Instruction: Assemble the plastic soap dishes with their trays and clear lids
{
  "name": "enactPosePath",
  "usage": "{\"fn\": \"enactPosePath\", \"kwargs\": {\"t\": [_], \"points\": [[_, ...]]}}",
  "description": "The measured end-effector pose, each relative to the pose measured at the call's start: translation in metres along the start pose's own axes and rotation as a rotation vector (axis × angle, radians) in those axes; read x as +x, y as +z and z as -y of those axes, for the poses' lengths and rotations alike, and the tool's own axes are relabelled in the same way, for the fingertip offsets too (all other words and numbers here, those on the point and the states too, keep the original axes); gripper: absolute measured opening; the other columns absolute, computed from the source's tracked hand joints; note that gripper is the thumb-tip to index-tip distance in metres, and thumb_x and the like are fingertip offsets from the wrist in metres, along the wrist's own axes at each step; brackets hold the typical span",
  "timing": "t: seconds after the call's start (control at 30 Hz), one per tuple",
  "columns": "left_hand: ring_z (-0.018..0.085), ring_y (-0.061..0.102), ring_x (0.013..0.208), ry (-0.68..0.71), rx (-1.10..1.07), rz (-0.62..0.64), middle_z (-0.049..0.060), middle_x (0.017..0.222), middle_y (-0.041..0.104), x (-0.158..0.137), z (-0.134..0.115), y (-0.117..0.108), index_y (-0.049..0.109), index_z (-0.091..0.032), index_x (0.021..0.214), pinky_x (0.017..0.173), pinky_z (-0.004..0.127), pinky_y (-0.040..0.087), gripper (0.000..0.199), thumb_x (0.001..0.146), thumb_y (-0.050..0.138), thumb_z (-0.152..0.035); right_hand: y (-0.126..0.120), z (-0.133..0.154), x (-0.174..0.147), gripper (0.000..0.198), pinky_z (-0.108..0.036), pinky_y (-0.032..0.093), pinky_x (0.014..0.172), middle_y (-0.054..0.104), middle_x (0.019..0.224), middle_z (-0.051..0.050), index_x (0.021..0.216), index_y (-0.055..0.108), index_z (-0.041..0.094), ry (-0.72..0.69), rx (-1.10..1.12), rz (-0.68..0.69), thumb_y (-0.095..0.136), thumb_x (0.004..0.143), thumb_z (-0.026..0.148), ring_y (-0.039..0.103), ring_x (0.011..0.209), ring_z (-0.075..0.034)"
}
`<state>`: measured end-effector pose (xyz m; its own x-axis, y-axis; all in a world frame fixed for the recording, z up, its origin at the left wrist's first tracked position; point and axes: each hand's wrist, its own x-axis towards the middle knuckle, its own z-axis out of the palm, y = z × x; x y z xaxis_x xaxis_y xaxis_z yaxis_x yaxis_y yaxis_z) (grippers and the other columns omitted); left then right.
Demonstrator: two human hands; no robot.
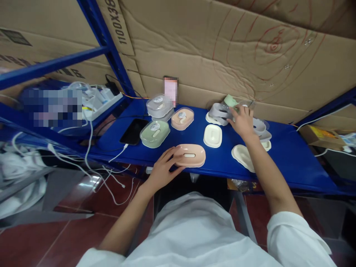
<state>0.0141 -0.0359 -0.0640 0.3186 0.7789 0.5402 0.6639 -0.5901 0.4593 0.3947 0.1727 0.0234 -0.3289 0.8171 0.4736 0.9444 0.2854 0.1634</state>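
At the front edge of the blue table, my left hand grips the left end of a pink oval soap box, thumb along its near side and fingers on its top. A pale slot shows in the box's middle. My right hand reaches to the back right with fingers spread over a pile of parts. Beside its thumb are grey oval pieces, with a light green piece behind. Clear plastic shows behind the fingers; whether they touch it I cannot tell. A cream tray lies between my hands.
Lidded boxes stand at the left: green, pink and stacked grey. A black phone with a white cable lies beside them. Cream pieces and grey parts sit near my right forearm. Cardboard walls the back.
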Motion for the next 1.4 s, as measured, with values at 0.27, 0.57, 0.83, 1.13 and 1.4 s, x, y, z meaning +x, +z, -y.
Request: {"fn": "enactPosePath", "kwargs": {"t": [0.27, 0.57, 0.83, 1.13, 1.4], "points": [[0.03, 0.054, 0.147, 0.004, 0.025, -0.014, 0.01, 0.156, 0.059, 0.0, -0.001, 0.001, 0.068, -0.027, 0.135, 0.119, 0.053, 0.053, 0.035, 0.1, 0.07, -0.032, 0.002, 0.017, 0.004, 0.043, -0.057, 0.038, 0.102, 0.061, 0.132, -0.024, 0.139, 0.058, 0.011, 0.108, -0.053, -0.001, 0.047, 0.1, 0.025, 0.053, 0.122, -0.041], [0.03, 0.056, 0.145, -0.001, 0.05, -0.011, 0.01, 0.154, 0.061, 0.001, -0.002, 0.002, 0.068, -0.027, 0.133, 0.118, 0.051, 0.053, 0.033, 0.101, 0.069, -0.036, 0.013, 0.013, -0.009, 0.051, -0.052, 0.038, 0.103, 0.063, 0.136, -0.022, 0.148, 0.051, 0.013, 0.131, 0.068, 0.074, 0.055, 0.1, 0.03, 0.057, 0.122, -0.038], [0.03, 0.057, 0.145, -0.009, 0.068, -0.009, 0.01, 0.153, 0.062, 0.0, -0.002, 0.002, 0.07, -0.026, 0.131, 0.117, 0.05, 0.053, 0.031, 0.102, 0.068, -0.037, 0.016, 0.018, -0.004, 0.051, -0.053, 0.038, 0.103, 0.063, 0.137, -0.023, 0.149, 0.052, 0.011, 0.073, -0.011, 0.012, 0.053, 0.101, 0.029, 0.057, 0.123, -0.039], [0.03, 0.055, 0.147, -0.044, 0.054, 0.007, 0.007, 0.156, 0.061, 0.0, -0.001, 0.004, 0.071, -0.029, 0.133, 0.12, 0.051, 0.051, 0.033, 0.101, 0.068, -0.038, 0.019, 0.012, -0.011, 0.039, -0.055, 0.037, 0.11, 0.069, 0.134, -0.019, 0.132, 0.064, 0.013, -0.015, 0.118, -0.098, 0.049, 0.102, 0.032, 0.059, 0.125, -0.037], [0.03, 0.057, 0.145, -0.026, 0.055, -0.01, 0.009, 0.155, 0.062, 0.001, -0.002, 0.003, 0.071, -0.026, 0.13, 0.119, 0.051, 0.052, 0.031, 0.101, 0.07, -0.037, 0.02, 0.02, -0.011, 0.064, -0.064, 0.035, 0.112, 0.058, 0.148, -0.024, 0.158, 0.044, 0.012, -0.102, 0.197, 0.001, 0.05, 0.104, 0.046, 0.052, 0.133, -0.043]]}}
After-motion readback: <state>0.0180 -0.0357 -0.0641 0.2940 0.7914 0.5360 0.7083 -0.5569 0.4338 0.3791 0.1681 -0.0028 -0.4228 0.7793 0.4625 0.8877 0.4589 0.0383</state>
